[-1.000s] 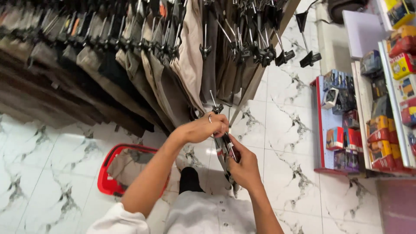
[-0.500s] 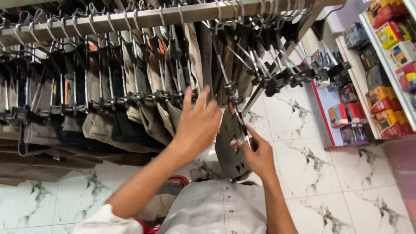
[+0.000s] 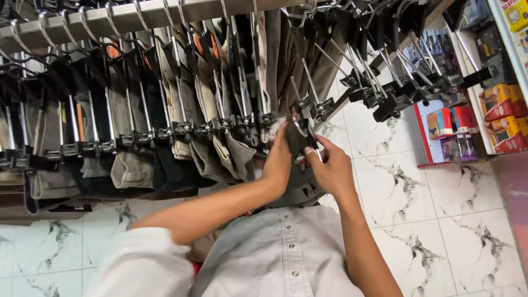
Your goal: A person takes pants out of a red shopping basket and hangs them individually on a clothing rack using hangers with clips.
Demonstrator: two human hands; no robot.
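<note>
While the left hand (image 3: 279, 159) steadies soft, limp grey trousers (image 3: 300, 184), the right hand (image 3: 330, 168) pinches their stiff clip hanger (image 3: 301, 129), the firmest hold.

rail (image 3: 165, 14): dull brushed metal | hangers (image 3: 181, 129): shiny wire hooks, black matt plastic clips | trousers (image 3: 132, 165): matt woven cloth | floor (image 3: 412, 181): glossy veined marble tile | shirt (image 3: 275, 253): smooth grey cloth | boxes (image 3: 503, 118): glossy card

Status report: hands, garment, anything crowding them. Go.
Left hand flat on dark trousers. Right hand pinching their hanger clip. Packed rail of hung trousers close on the left.
</note>
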